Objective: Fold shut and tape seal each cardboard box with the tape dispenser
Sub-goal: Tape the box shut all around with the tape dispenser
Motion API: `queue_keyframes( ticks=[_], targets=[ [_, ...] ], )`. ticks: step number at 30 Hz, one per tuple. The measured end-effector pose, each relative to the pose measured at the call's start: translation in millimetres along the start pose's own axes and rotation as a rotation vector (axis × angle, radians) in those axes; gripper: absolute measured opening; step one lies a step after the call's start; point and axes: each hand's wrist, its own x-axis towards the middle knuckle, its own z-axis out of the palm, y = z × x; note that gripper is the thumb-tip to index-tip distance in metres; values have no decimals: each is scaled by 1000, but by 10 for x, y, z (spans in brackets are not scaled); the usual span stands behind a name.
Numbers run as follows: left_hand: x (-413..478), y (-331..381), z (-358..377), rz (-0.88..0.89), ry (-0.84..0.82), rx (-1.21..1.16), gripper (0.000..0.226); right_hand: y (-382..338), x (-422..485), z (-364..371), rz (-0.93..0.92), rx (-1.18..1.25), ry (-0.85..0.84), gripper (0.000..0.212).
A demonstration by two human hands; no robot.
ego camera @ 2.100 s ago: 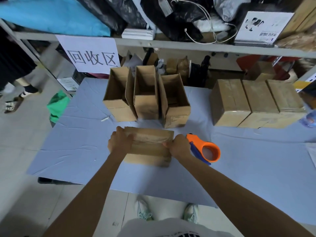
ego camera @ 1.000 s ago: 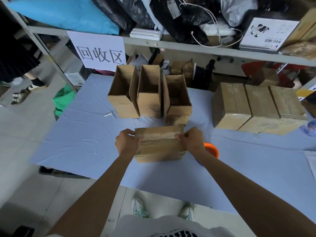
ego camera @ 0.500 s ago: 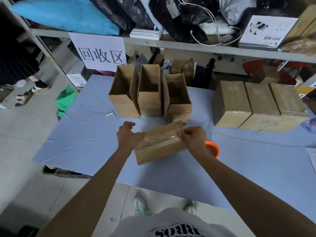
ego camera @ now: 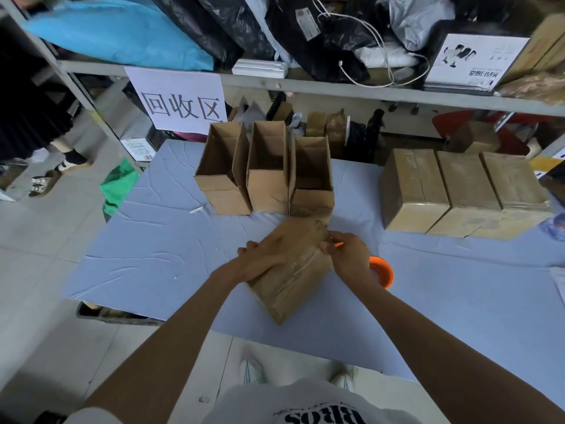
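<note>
A closed, taped cardboard box (ego camera: 295, 280) lies on the blue table cover (ego camera: 153, 258), turned so one corner points toward me. My left hand (ego camera: 263, 258) rests flat on its top with the fingers stretched out. My right hand (ego camera: 347, 255) pinches the box's far right edge with curled fingers. The orange tape dispenser (ego camera: 383, 272) lies on the table just behind my right wrist, mostly hidden. Three open boxes (ego camera: 266, 175) stand upright in a row behind the held box. Three sealed boxes (ego camera: 464, 185) sit side by side at the right.
A metal shelf (ego camera: 336, 87) packed with bags crosses above the table's far edge, and a white paper sign (ego camera: 180, 99) hangs from it. A person's legs (ego camera: 61, 154) stand on the floor at the far left. A green bag (ego camera: 117, 185) lies beside the table's left edge.
The box has been turned on the table from square-on to corner-on. My left hand moved from the box's left end onto its top; my right hand stayed at the right edge.
</note>
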Motion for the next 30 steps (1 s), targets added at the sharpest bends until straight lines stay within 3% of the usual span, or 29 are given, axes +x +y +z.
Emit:
queue_keyframes(
  ticks=[2, 4, 7, 8, 11, 14, 19, 21, 24, 27, 30],
  targets=[
    [30, 10, 8, -50, 39, -46, 98, -34, -20, -1, 19, -23, -14, 29],
    [199, -79, 42, -100, 138, -138, 113, -69, -25, -34, 33, -15, -13, 37],
    [134, -100, 94, -42, 145, -143, 75, -133, -27, -71, 3, 76, -68, 52],
    [135, -131, 133, -32, 178, -161, 72, -168, -42, -64, 14, 125, -126, 58],
    [151, -128, 240, -55, 305, -248, 88, -221, -115, 19, 65, 298, -273, 70],
    [178, -111, 253, -76, 288, -106, 96, -122, -180, 63, 50, 327, -318, 78],
    [123, -119, 332, -17, 205, -168, 121, -17, -222, 69, 46, 504, -419, 61],
    [93, -9, 411, 5, 345, -190, 135, -11, -242, 62, 62, 542, -405, 61],
    [117, 185, 517, 84, 655, -220, 98, 10, -280, 57, 95, 564, -400, 57],
    [139, 296, 618, 77, 595, 77, 81, 86, -318, 109, 171, 508, -308, 41],
    [159, 282, 700, 5, 511, 428, 99, 283, -302, 121, 240, 380, 28, 28]
  ],
)
